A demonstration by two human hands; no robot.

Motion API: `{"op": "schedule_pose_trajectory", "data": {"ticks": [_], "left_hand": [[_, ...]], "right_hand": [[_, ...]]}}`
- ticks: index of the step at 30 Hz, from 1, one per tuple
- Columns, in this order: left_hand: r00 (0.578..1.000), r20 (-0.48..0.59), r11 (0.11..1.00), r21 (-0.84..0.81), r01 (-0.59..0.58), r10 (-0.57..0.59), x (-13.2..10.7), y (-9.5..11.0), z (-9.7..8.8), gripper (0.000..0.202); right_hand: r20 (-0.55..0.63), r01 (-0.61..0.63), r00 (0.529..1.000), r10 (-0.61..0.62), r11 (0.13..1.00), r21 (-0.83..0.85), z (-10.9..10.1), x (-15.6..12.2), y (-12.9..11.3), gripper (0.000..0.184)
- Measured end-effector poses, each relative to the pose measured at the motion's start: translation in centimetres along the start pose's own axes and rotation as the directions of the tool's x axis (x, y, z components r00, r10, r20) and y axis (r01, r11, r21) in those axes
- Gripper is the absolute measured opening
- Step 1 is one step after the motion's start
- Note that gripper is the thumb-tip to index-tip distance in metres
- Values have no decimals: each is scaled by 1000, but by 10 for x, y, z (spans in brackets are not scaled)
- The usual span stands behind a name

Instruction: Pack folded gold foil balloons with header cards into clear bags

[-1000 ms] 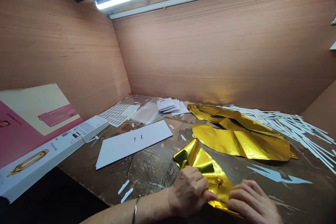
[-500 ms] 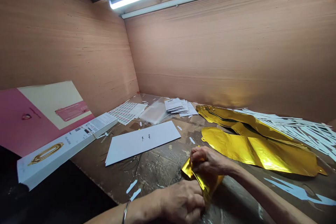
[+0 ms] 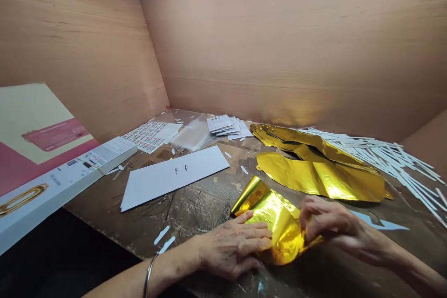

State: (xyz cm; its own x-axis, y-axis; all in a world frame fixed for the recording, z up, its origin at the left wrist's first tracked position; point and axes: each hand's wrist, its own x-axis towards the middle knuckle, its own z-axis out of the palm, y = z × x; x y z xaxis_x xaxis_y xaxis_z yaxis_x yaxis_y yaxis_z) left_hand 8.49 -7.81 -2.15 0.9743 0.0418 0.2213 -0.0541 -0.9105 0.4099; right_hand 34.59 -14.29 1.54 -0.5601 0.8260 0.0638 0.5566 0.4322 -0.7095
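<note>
A partly folded gold foil balloon (image 3: 275, 212) lies on the worktable in front of me, its far-left end curled into a tube. My left hand (image 3: 233, 244), with a metal bangle on the wrist, rests flat on its near-left part, fingers stretched out. At the right end, my right hand (image 3: 324, 223) pinches the edge of the foil. Behind it a flat gold foil balloon (image 3: 321, 178) with a small tab at each end is spread out. A stack of similar gold foil pieces (image 3: 307, 142) lies just beyond.
White sticks (image 3: 380, 158) are heaped at the back right. A white card stack (image 3: 174, 177) lies left of centre, with clear bags (image 3: 193, 132), folded leaflets (image 3: 225, 125) and a label sheet (image 3: 148, 135) behind. A long printed card stack (image 3: 70, 186) juts over the table's left edge.
My left hand has opened out flat on the foil. My right hand has moved right with the foil edge, and the folded balloon is spread wider. The view has tilted down.
</note>
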Motion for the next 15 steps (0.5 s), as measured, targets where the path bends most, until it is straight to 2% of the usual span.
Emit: {"op": "schedule_pose_trajectory", "data": {"ticks": [2, 5, 9, 15], "left_hand": [[1000, 16, 1000, -25, 7, -6, 0, 0, -1, 39], [999, 54, 1000, -27, 10, -9, 1, 1, -2, 45], [993, 112, 1000, 4, 23, -23, 6, 5, -4, 51], [992, 127, 998, 54, 18, -25, 21, 14, -1, 61]], "right_hand": [[26, -7, 1000, 10, 994, -113, 8, -28, 1, 15], [-22, -59, 998, 55, 970, -235, 30, -52, 4, 15], [-132, -103, 989, 67, 950, -294, 50, -58, 7, 19], [-180, -123, 981, 72, 949, -292, 52, -57, 4, 20]]}}
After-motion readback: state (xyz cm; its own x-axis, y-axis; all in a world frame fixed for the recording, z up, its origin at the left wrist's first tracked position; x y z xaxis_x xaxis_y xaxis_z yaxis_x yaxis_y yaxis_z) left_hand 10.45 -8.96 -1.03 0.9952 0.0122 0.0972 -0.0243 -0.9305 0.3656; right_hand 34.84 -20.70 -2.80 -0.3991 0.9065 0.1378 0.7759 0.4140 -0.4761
